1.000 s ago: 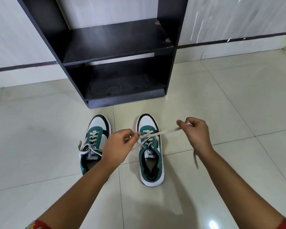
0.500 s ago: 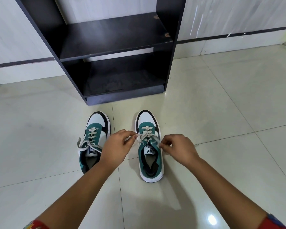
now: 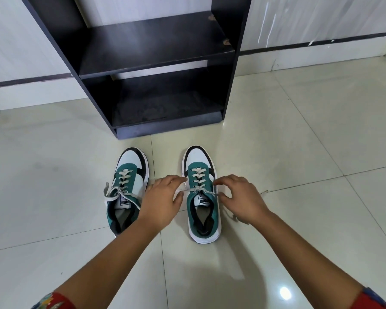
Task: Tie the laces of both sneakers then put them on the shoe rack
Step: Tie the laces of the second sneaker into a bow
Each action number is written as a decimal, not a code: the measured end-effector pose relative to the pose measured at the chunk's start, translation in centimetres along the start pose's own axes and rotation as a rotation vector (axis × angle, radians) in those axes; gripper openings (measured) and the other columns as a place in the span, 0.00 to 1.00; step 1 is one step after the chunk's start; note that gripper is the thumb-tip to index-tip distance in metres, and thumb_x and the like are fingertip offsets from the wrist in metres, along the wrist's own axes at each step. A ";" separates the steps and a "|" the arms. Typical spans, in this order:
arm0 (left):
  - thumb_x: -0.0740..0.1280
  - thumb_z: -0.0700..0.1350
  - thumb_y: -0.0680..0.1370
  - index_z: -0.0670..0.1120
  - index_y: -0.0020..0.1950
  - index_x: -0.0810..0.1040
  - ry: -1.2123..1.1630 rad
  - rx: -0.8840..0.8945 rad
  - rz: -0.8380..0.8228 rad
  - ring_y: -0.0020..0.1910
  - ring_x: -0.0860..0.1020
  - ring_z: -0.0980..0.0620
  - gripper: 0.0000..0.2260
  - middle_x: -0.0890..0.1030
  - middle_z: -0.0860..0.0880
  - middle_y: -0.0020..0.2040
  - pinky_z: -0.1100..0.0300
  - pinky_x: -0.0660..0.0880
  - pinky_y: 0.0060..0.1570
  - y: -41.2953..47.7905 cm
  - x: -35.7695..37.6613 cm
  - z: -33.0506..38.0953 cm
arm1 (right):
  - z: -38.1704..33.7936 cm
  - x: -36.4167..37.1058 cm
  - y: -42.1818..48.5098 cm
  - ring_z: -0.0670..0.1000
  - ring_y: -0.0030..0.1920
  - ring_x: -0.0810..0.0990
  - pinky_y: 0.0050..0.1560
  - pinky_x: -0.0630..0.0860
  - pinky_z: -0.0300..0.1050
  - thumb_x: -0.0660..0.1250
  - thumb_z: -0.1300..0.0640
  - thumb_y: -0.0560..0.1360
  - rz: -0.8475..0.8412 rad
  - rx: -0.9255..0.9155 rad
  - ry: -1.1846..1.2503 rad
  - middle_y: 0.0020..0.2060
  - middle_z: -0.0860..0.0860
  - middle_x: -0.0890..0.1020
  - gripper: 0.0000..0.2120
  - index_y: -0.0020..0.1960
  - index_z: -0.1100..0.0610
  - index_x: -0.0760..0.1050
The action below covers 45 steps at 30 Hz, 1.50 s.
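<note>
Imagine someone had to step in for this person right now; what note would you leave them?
Left hand and right hand sit on either side of the right sneaker, fingers pinching its lace ends; no bow there yet.
The left sneaker beside it already shows a tied bow.
Both stand on the floor before the black shoe rack, whose shelves hold no shoes.
Left to do: finish this knot, then set both sneakers on the rack.

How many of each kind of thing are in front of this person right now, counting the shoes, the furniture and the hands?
Sneakers: 2, the left sneaker and the right sneaker, both green, white and black, on the floor
Shoe racks: 1, the black shoe rack
Hands: 2, the left hand and the right hand, both at the right sneaker's laces
Total: 5
</note>
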<state>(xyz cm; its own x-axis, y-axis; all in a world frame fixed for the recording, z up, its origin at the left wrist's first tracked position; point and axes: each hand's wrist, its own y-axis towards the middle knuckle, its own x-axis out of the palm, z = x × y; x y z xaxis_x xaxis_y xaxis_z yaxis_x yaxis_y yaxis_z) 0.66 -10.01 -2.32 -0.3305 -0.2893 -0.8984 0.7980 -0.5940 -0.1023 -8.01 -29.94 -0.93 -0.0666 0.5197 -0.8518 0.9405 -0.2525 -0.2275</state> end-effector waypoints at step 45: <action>0.51 0.46 0.81 0.48 0.37 0.66 -1.477 -0.626 -0.119 0.21 0.63 0.57 0.14 0.75 0.53 0.32 0.65 0.61 0.22 1.7 -0.2 2.4 | -1.6 2.2 1.5 0.54 0.44 0.77 0.53 0.72 0.47 0.53 0.58 0.80 -0.039 0.217 1.486 0.30 0.50 0.79 0.16 0.33 0.57 0.66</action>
<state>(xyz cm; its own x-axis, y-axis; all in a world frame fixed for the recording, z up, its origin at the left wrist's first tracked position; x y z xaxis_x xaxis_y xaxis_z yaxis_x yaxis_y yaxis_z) 0.88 -12.74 -1.34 -0.2803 -0.9219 0.2675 0.6813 -0.3874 -0.6211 -6.22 -27.93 -2.38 0.4247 0.8270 0.3683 0.8711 -0.2624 -0.4151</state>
